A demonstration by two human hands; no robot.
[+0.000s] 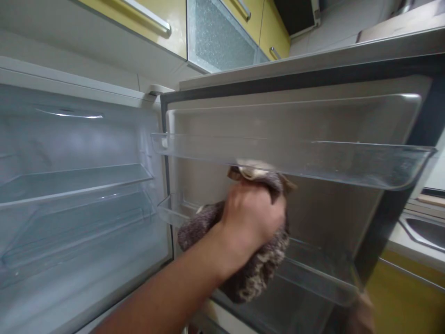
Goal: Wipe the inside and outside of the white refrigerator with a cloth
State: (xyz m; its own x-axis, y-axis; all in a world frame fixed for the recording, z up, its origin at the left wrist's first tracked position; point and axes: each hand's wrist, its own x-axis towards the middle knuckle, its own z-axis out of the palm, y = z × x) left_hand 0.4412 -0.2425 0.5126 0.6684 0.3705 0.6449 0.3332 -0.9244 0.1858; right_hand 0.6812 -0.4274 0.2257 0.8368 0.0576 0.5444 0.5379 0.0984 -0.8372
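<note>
My left hand (pixel 252 208) reaches in from the lower left, its fingers closed round a bunched brown and cream cloth (pixel 266 266). The cloth lies against the inside of the open refrigerator door (pixel 215 181), below the clear upper door shelf (pixel 347 162) and above the lower door shelf (pixel 320 276). Part of the cloth's top edge is behind the upper shelf's rim. At the lower right, my right hand (pixel 361 313) grips the door's outer edge; it is blurred and partly in shadow.
To the left is the refrigerator's interior, with clear glass shelves (pixel 76 181) and a lamp cover (pixel 69 112) at the top. Yellow cupboards (pixel 153 23) hang overhead. A counter with a sink (pixel 426 232) stands beyond the door at right.
</note>
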